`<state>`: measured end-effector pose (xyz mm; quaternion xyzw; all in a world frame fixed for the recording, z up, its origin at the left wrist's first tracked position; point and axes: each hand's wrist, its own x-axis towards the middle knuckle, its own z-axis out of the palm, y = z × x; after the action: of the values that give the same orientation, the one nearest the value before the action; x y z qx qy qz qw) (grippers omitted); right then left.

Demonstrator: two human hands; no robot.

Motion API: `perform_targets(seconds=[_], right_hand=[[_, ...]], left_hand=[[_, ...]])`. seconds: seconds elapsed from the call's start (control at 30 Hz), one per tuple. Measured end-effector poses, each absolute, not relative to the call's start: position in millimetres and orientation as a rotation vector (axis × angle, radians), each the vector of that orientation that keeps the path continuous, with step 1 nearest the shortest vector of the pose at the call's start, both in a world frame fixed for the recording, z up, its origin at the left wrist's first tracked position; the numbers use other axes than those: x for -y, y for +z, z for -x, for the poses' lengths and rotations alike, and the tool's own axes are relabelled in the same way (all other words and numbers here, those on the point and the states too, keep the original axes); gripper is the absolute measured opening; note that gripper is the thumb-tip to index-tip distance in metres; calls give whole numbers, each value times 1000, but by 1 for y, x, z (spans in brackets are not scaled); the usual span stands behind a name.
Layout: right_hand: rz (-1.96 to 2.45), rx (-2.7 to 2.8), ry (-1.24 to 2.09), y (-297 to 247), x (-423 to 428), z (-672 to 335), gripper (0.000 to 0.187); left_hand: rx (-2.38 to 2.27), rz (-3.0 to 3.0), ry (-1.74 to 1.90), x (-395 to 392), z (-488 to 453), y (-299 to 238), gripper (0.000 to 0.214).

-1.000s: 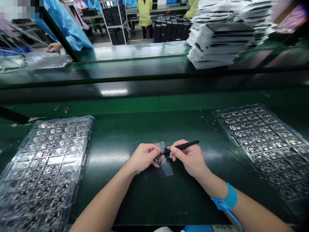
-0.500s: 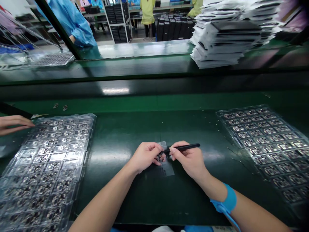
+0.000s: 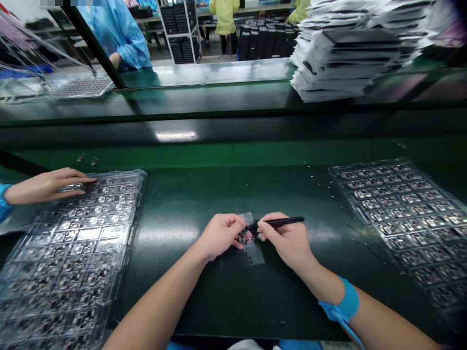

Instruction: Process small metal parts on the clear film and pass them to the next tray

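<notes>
Between the thumb and fingers of my left hand point(image 3: 224, 235) is a small circuit board point(image 3: 243, 237), held just above the green work surface. My right hand point(image 3: 286, 239) is closed round black tweezers point(image 3: 282, 222), whose tip points left and meets the board's edge; whether the tip grips anything is too small to tell. Under both hands lies a clear plastic strip point(image 3: 254, 256) with small dark marks. A blue wrist strap point(image 3: 346, 299) circles my right wrist.
Clear trays of circuit boards stand left point(image 3: 122, 228) and right point(image 3: 412, 214). A co-worker's hand point(image 3: 51, 186) reaches over the left tray. Small white bits point(image 3: 329, 187) lie near the right tray. On the raised shelf rises a stack of white-wrapped black items point(image 3: 328, 68).
The co-worker's hand has moved right, over the left tray's far corner. My own hands, the board and the tweezers stay almost in place.
</notes>
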<state>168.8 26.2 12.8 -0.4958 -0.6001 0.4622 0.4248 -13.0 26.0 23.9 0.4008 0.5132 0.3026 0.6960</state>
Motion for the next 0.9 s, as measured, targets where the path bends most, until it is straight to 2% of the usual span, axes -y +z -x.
perform_targets(seconds=[0.9], right_hand=[[1248,1490,1211,16,-25,-168,16]], left_hand=[[-1131,-903,684,-26,14,19,27]])
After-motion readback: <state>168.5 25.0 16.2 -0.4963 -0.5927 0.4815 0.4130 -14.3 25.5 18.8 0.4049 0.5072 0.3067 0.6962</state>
